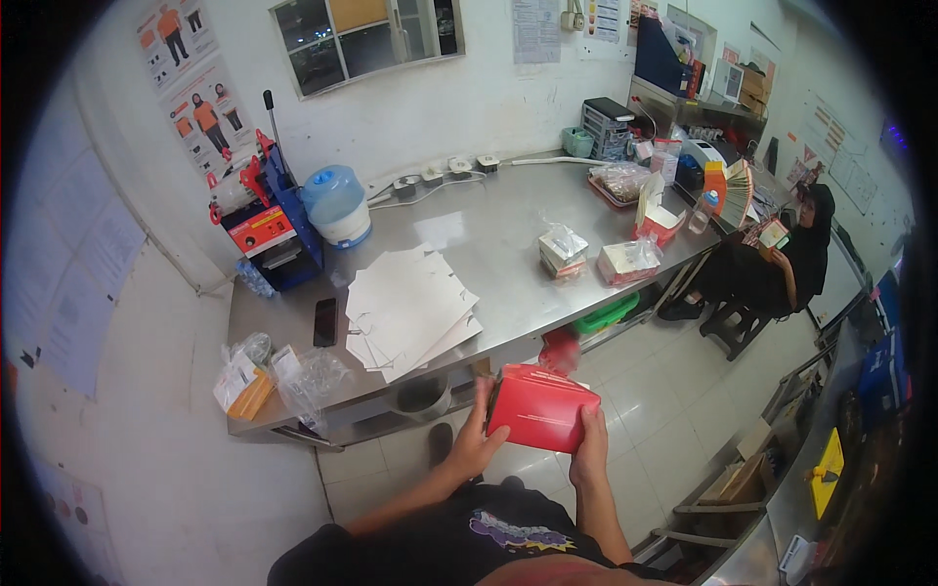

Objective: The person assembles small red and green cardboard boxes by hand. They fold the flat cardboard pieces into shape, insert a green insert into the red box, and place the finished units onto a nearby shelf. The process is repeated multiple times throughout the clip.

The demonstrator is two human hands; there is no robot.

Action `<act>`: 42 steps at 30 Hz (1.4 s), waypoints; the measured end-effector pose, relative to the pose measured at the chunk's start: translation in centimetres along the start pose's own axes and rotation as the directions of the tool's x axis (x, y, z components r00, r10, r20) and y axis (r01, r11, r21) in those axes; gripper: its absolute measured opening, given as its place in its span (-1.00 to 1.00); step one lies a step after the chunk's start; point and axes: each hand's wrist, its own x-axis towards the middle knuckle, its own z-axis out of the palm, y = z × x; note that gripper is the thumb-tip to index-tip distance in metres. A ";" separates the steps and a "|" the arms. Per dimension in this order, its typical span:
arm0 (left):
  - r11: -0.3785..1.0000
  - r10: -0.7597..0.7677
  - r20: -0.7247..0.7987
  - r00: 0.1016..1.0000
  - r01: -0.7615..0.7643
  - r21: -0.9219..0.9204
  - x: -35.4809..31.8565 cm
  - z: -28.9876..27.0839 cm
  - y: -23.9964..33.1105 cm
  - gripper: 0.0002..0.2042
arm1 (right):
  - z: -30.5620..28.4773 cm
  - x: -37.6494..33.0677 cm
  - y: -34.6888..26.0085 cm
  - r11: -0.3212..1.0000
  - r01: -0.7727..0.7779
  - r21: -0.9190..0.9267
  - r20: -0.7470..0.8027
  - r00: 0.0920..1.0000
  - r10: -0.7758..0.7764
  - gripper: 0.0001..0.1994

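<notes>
Between my two hands, in front of my body and just off the table's front edge, is a red cardboard box [543, 410]. My left hand [479, 430] grips its left side, the thumb lying on the near face. On the right side my right hand [589, 445] is closed around the box's edge, thumb up. The fingers behind the box are partly hidden. Ahead of the box, a stack of flat white cardboard sheets [405, 308] lies on the steel table [469, 230]. A blurred red thing [560, 350] shows beyond the box, below the table edge.
A phone [325, 322] and plastic-wrapped packets [244, 381] lie at the table's left. A blue-and-red lever machine [264, 225] and a water jug [335, 205] stand behind. Wrapped bundles [563, 252] and an open red-white box [660, 220] sit rightward. A seated person [806, 244] holds cards.
</notes>
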 end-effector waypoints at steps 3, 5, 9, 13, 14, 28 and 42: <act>0.993 0.009 0.091 0.996 -0.020 0.118 -0.1 -1.8 -3.4 -0.27 | -0.7 -0.1 0.4 0.993 -0.099 -0.063 0.005 0.995 0.099 -0.48; 0.986 -0.040 0.092 0.995 0.024 0.163 0.1 -2.1 -3.5 -0.31 | -1.4 -0.2 -0.1 0.969 -0.245 -0.023 0.040 0.969 0.246 -0.49; 0.960 -0.254 0.101 0.962 0.264 -0.095 2.0 -1.8 -0.4 -0.34 | -1.3 -0.7 -0.3 0.970 -0.242 0.015 0.088 0.967 0.240 -0.47; 0.833 -0.410 0.136 0.902 0.431 -0.346 3.5 -1.9 0.0 -0.39 | -1.2 -1.1 0.2 0.981 -0.194 0.023 0.156 0.970 0.188 -0.45; 0.747 -0.495 0.151 0.856 0.507 -0.430 3.5 -1.8 0.6 -0.41 | -1.4 -1.1 0.7 0.985 -0.169 0.029 0.172 0.972 0.162 -0.44; 0.803 -0.402 0.097 0.911 0.401 -0.441 1.6 -3.3 0.3 -0.37 | 0.3 -0.5 2.7 0.957 -0.280 -0.077 0.148 0.946 0.288 -0.45; 0.806 -0.464 -0.007 0.886 0.419 -0.418 4.3 -5.6 0.0 -0.42 | 3.6 -0.2 0.3 0.985 -0.168 -0.036 0.144 0.975 0.171 -0.30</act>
